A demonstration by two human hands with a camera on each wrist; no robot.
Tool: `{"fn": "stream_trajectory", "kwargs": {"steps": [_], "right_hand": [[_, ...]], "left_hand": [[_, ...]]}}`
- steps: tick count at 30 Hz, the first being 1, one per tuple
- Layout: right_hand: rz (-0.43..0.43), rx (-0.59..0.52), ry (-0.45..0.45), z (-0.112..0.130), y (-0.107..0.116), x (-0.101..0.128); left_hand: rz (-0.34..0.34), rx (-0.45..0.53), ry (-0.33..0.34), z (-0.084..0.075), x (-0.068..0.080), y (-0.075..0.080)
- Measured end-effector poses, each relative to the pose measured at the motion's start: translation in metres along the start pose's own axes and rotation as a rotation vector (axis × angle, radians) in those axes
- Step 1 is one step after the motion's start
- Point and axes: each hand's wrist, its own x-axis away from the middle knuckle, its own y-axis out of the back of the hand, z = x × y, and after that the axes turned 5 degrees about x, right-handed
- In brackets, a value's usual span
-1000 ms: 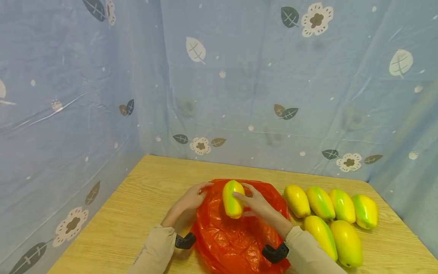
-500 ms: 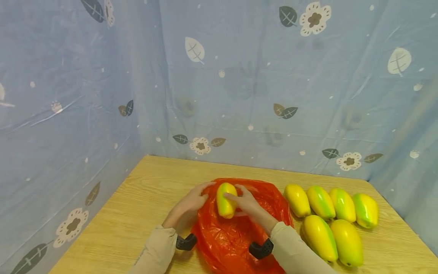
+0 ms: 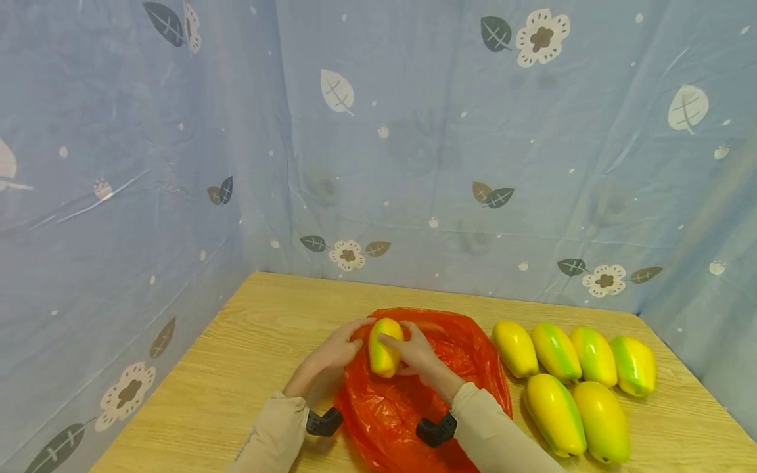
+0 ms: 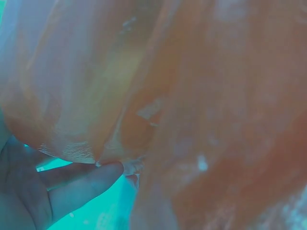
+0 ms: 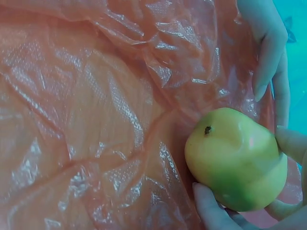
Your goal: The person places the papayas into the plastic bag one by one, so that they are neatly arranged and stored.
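A red plastic bag (image 3: pixel 387 414) lies spread on the table with its mouth open towards me. My right hand (image 3: pixel 420 355) holds a yellow-green mango (image 3: pixel 383 360) over the bag's left inner side. In the right wrist view, fingers and thumb lie around the mango (image 5: pixel 235 155), whose small dark stem end faces the camera. At the bag's left rim, my left hand (image 3: pixel 334 349) grips the plastic, with the thumb inside and the fingers outside. The left wrist view shows part of the left hand (image 4: pixel 62 191) against the bag's translucent side; the rest is hidden behind the film.
Several more mangoes stand on the right of the wooden table (image 3: pixel 278 302): a back row with a mango (image 3: pixel 556 351), and two nearer ones, including a mango (image 3: pixel 600 420). Blue patterned cloth (image 3: pixel 408 164) hangs behind and to the left.
My right hand has moved left and slightly down with the mango, closer to the left hand and the bag's left rim. The left hand has barely moved.
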Motion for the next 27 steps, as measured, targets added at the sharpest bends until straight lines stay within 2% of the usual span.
{"fn": "stream_trajectory", "kwargs": {"steps": [10, 27], "right_hand": [[0.003, 0.013, 0.005, -0.0006, 0.0007, 0.0005], [0.029, 0.022, 0.018, 0.0009, 0.0065, 0.0032]], "left_hand": [[0.006, 0.01, -0.019, 0.0006, -0.0007, -0.0001], [-0.003, 0.042, 0.016, 0.0012, 0.0025, 0.001]]}}
